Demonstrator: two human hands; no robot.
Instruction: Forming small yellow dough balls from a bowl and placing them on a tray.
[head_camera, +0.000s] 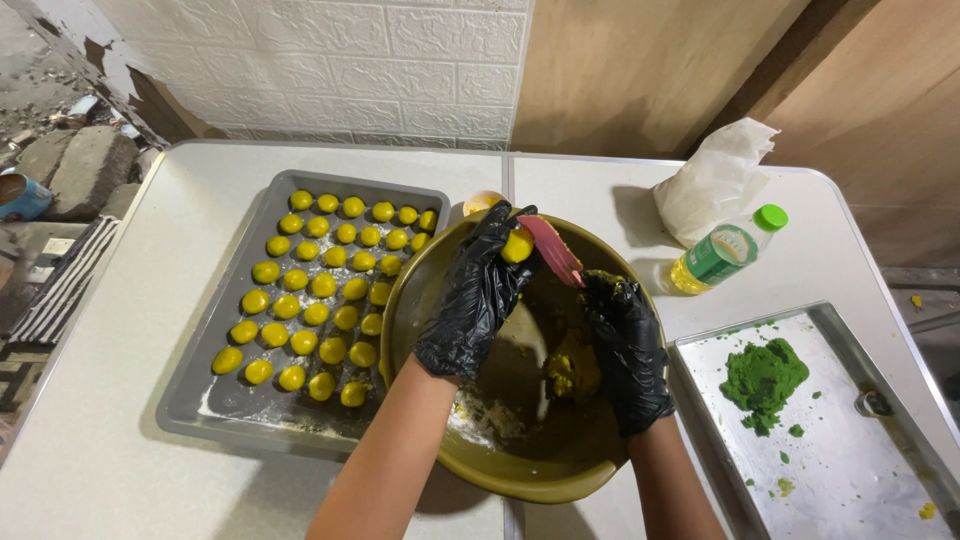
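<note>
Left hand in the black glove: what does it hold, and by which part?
The left hand pinches a small yellow dough ball at its sides between the fingers, over the olive bowl.

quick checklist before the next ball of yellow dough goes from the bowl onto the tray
1. Ball in grip: the left hand, in a black glove, pinches a small yellow dough ball at its fingertips. Ok.
2. Scraper: the right hand, also gloved, holds a pink flat scraper close beside the ball; whether they touch, cannot tell.
3. Tray space: the grey rectangular metal tray holds rows of yellow balls, with bare floor along its near edge. Ok.
4. Dough left: a yellow lump sits in the round olive-green bowl. Ok.
5. Bowl footing: the bowl straddles the seam between the two white tables; steadiness, cannot tell.
</note>
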